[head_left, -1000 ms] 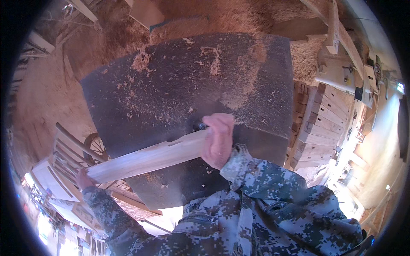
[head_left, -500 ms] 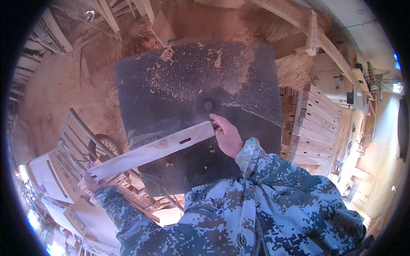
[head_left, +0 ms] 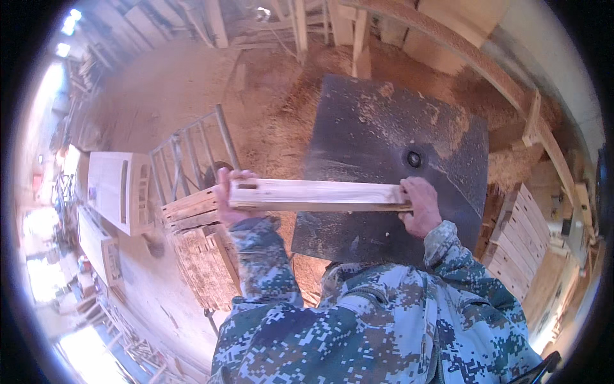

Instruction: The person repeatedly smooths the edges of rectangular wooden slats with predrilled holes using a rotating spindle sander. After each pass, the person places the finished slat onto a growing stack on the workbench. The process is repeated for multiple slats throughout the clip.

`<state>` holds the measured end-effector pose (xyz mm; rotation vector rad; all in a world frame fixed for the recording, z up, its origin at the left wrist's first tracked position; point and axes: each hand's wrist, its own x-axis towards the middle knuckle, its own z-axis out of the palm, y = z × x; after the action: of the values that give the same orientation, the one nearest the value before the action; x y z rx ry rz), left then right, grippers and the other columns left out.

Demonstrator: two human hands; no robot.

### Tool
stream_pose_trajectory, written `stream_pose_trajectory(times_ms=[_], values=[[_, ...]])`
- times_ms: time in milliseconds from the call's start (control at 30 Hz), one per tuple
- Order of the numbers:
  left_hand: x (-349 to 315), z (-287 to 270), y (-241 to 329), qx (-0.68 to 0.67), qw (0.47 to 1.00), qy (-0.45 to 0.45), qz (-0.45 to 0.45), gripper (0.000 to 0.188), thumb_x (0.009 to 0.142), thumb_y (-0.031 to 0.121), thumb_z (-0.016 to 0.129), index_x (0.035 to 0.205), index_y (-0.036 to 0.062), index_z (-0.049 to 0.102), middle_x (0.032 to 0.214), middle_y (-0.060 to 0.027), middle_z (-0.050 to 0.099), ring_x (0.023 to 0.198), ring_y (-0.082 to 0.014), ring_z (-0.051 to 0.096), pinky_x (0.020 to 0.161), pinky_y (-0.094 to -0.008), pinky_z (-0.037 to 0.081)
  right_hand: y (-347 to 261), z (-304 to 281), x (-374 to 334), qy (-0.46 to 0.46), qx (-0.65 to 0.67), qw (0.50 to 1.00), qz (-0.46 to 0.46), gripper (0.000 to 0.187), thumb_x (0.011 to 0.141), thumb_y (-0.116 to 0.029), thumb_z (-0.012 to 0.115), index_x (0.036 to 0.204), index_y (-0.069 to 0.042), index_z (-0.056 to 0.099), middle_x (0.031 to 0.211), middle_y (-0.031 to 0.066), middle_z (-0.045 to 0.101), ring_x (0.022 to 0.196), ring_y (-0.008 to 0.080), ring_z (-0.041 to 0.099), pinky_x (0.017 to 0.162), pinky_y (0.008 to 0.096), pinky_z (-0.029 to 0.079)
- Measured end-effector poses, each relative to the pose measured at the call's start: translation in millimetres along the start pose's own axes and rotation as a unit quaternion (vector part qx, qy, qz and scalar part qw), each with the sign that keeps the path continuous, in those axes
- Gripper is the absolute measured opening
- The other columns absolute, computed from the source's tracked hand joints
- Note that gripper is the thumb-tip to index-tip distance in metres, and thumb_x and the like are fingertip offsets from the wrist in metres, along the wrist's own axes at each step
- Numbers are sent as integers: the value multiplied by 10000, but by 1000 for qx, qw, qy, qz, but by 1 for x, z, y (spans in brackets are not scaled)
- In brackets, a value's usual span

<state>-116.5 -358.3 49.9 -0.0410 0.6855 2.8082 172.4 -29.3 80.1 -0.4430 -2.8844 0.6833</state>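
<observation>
A pale squared wooden beam [head_left: 320, 193] lies crosswise in front of me, gripped at both ends. My left hand [head_left: 231, 195] closes round its left end, beside a slot cut into the wood. At the other end, my right hand [head_left: 420, 203] wraps its fingers over the wood. Beneath the beam's right part is a dark machine table [head_left: 364, 141], dusted with shavings. A round black spindle [head_left: 414, 159] rises from that table just beyond my right hand; the beam is apart from it.
Left of the table a cart with metal rails [head_left: 192, 150] carries stacked wooden pieces [head_left: 203, 259]. Slotted boards [head_left: 519, 240] are stacked at the right. Pale wooden cabinets [head_left: 118, 192] stand far left. Sawdust covers the floor [head_left: 256, 96], and timbers lean at the back.
My view has swung left, so the table now sits further right. The beam has gone from slanted to nearly level and turned to show another face, still in both hands.
</observation>
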Motion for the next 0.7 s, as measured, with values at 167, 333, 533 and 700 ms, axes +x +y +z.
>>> stream_pose_trajectory(times_ms=[167,333,533,700], values=[[-41,60,-24,-79,988,-102,-82,485,1055,540,544,1294,157,720,1035,-92,731,1042,-308,655,976,-497,531,-39,-3,10,-23,96,992,-80,775,635,-11,827,1352,-39,536,1240,199,619,1190,432,569,1050,505,445],[-87,103,-52,-116,976,-129,-136,474,1107,490,457,1216,130,746,978,-64,726,979,-289,641,975,-473,511,-25,-14,-34,79,43,993,-77,590,731,-20,783,1277,-31,557,1212,200,622,1123,429,596,986,493,485],[-150,133,-102,-75,966,14,-248,391,1114,398,488,1092,89,726,1017,-123,755,1018,-344,675,1017,-503,520,20,-24,-125,260,-29,964,-44,491,782,-13,732,1234,-54,547,1179,220,624,1088,423,601,988,523,475],[-179,135,-125,47,958,74,-272,290,1098,300,511,1220,61,619,1195,-224,729,1136,-378,685,1056,-522,514,62,-35,-187,259,-55,964,39,495,782,-37,766,1234,-64,566,1172,205,632,1100,416,604,985,511,474]])
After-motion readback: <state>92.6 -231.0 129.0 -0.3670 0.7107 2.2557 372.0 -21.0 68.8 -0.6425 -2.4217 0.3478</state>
